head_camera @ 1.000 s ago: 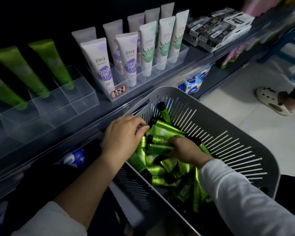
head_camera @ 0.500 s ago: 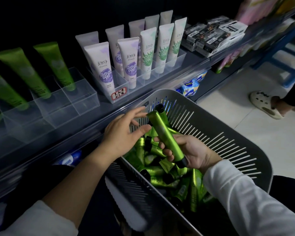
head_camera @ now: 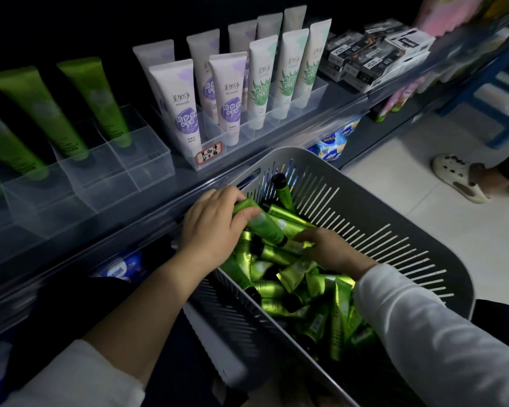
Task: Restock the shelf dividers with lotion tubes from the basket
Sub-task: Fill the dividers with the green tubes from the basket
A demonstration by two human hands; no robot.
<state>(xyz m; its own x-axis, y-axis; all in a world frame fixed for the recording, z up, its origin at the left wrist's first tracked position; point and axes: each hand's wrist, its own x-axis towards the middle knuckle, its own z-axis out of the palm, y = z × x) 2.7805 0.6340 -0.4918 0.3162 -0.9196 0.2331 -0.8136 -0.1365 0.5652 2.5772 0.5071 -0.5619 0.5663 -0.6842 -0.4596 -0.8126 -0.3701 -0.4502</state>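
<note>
Two hands of mine are working over the grey basket [head_camera: 423,254]. My left hand [head_camera: 215,230] is curling its fingers and thumb round one green lotion tube [head_camera: 262,226], holding it slantwise just above the heap, with its black cap pointing toward my right hand. My right hand [head_camera: 332,251] is lying palm down on the heap of green tubes [head_camera: 303,292], with its fingers reaching toward that cap. I cannot tell whether they are gripping anything, since the back of the hand is hiding them. The heap is lying in the basket beneath and behind both hands, the tubes crossing over one another. One leaning tube [head_camera: 282,192] is propping itself against the slotted wall just beyond my left hand.

Beyond and to the left of my left hand, the clear shelf dividers [head_camera: 130,171] are sitting on the shelf [head_camera: 80,227], and standing green tubes [head_camera: 97,101] are resting cap down in their rear compartments. Straight beyond both hands, white tubes [head_camera: 177,101] with purple or green prints are standing in another clear divider, which is carrying a handwritten label [head_camera: 209,152] on its front. Beyond and to the right of my right hand, dark boxes [head_camera: 379,54] are lying stacked on the same shelf. Well off to the right of my right hand, a person's foot in a pale sandal [head_camera: 459,180] is resting on the light floor [head_camera: 409,201].
</note>
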